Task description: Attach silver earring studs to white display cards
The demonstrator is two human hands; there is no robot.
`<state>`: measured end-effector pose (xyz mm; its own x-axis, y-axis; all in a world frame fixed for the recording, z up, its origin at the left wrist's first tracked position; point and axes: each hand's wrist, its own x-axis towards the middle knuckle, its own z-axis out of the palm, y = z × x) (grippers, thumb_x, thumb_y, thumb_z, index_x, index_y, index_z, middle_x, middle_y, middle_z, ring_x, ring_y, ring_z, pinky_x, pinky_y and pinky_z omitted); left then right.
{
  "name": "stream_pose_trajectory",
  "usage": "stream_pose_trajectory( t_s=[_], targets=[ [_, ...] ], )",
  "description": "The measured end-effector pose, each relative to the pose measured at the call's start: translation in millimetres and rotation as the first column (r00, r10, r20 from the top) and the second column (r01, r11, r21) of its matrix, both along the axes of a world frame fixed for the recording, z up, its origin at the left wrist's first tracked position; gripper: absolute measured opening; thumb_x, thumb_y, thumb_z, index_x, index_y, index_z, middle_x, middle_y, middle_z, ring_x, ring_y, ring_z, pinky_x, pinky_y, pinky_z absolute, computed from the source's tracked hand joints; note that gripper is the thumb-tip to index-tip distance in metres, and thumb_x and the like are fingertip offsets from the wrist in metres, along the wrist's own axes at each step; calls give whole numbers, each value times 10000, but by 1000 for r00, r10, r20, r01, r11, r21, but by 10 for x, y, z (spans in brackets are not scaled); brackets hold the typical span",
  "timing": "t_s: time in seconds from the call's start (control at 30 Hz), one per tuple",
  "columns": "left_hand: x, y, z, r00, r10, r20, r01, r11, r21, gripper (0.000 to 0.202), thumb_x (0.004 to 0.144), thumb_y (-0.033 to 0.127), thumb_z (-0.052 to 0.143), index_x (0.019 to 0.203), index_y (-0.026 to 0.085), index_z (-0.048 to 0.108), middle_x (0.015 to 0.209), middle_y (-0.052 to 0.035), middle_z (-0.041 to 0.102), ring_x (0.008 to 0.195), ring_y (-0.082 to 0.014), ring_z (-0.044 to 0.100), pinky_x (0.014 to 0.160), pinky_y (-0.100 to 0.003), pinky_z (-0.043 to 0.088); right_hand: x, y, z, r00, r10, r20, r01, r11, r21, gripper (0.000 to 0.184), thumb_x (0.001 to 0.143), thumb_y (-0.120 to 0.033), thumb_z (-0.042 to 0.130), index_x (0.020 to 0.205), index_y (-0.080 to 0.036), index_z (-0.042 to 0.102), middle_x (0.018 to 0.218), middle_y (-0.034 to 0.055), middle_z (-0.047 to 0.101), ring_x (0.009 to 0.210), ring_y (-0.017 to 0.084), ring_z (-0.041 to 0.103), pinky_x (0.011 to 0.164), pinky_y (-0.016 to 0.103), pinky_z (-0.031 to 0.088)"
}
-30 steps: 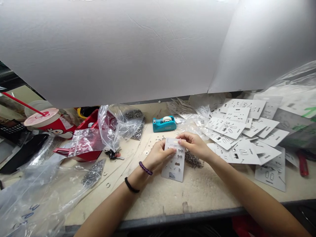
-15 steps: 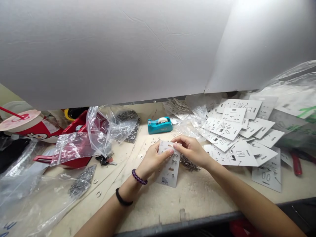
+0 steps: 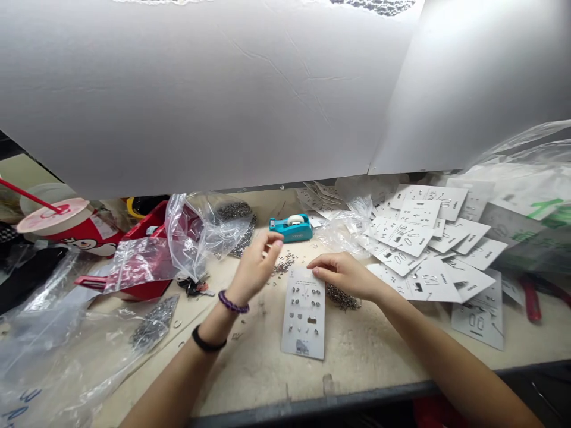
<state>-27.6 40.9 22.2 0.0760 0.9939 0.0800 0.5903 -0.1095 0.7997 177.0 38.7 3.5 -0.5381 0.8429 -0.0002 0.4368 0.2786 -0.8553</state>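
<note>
A white earring card (image 3: 303, 342) with rows of small metal studs lies in front of me, its printed end nearest my body. At its top right corner is my right hand (image 3: 345, 274), thumb and fingers closed on the edge. My left hand (image 3: 256, 266) is off the card, fingers loosely apart and nothing visible in them. It hovers beside a scatter of tiny metal pieces (image 3: 285, 261), just short of the teal tape dispenser (image 3: 292, 229). A dark heap of small metal parts (image 3: 341, 299) is partly hidden beneath my right hand.
Many filled cards (image 3: 419, 229) are piled at right, near red-handled pliers (image 3: 532, 300). Clear bags of metal parts (image 3: 154, 321), a red bin (image 3: 145, 289) and a red drink cup (image 3: 84, 232) crowd the left. A white board (image 3: 223, 101) stands across the back.
My left hand has let go of the card and moved up and left towards the tape dispenser. The card has shifted slightly towards me, and my right hand stays at its top corner.
</note>
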Motion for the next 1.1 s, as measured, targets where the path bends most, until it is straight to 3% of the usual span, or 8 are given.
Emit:
stream_pose_trajectory(
  t_s=[0.03, 0.13, 0.27, 0.37, 0.53, 0.8, 0.97, 1.1],
  targets=[
    [-64, 96, 54, 995, 14, -97, -9, 999, 48, 313, 847, 350, 358, 1004, 154, 545, 951, -80, 583, 808, -189, 526, 696, -302, 416, -3, 34, 28, 999, -23, 44, 20, 998, 63, 189, 825, -273, 485, 905, -178, 627, 903, 50, 645, 805, 161, 585, 706, 312, 468],
    [-192, 429, 168, 915, -65, -397, 126, 984, 128, 349, 853, 312, 320, 1014, 149, 584, 1031, -108, 569, 995, -240, 477, 855, -348, 357, -78, 226, 103, 989, -133, 70, 112, 963, 246, 250, 831, -288, 479, 1024, -168, 583, 1006, 78, 610, 874, 178, 573, 752, 337, 477],
    [-184, 840, 189, 752, -183, -633, 219, 975, -21, 378, 840, 351, 321, 1000, 177, 616, 1041, -127, 567, 1013, -282, 460, 842, -351, 345, -301, 607, 128, 961, -182, 206, 77, 897, 435, 542, 776, -257, 559, 1276, -159, 374, 1285, 132, 420, 1175, 255, 403, 932, 401, 389],
    [-131, 1040, 187, 719, -237, -653, 231, 968, -98, 356, 799, 400, 392, 802, 156, 651, 815, -127, 611, 815, -261, 527, 713, -307, 371, -428, 830, 86, 914, -149, 378, -10, 922, 388, 676, 733, -252, 616, 1320, -126, 306, 1321, 182, 365, 1210, 319, 356, 929, 440, 380],
    [-113, 1187, 286, 687, -343, -640, 267, 939, -216, 289, 715, 399, 515, 594, 161, 626, 638, -84, 607, 595, -193, 497, 573, -263, 326, -414, 982, -23, 913, -125, 388, -35, 925, 379, 641, 712, -251, 650, 1278, -154, 364, 1257, 155, 440, 1121, 306, 451, 863, 406, 421],
    [-162, 1213, 433, 697, -365, -618, 229, 929, -290, 265, 664, 400, 578, 543, 169, 627, 545, -55, 578, 537, -170, 465, 535, -260, 299, -366, 1010, -87, 919, -122, 375, -43, 914, 403, 586, 701, -259, 666, 1223, -202, 407, 1208, 123, 481, 1077, 296, 478, 816, 394, 432],
    [-358, 1178, 408, 713, -319, -625, 169, 943, -288, 258, 640, 411, 605, 583, 163, 645, 598, -69, 612, 557, -175, 487, 546, -259, 313, -364, 999, -100, 922, -124, 366, -45, 907, 420, 598, 716, -262, 654, 1244, -185, 385, 1231, 130, 467, 1071, 288, 485, 808, 372, 434],
    [-463, 1133, 290, 734, -292, -614, 143, 949, -280, 262, 669, 401, 573, 645, 156, 662, 659, -74, 640, 614, -181, 518, 560, -244, 337, -364, 993, -109, 923, -129, 363, -38, 907, 419, 588, 710, -258, 658, 1233, -199, 396, 1226, 115, 474, 1068, 277, 486, 817, 365, 431]
  ],
)
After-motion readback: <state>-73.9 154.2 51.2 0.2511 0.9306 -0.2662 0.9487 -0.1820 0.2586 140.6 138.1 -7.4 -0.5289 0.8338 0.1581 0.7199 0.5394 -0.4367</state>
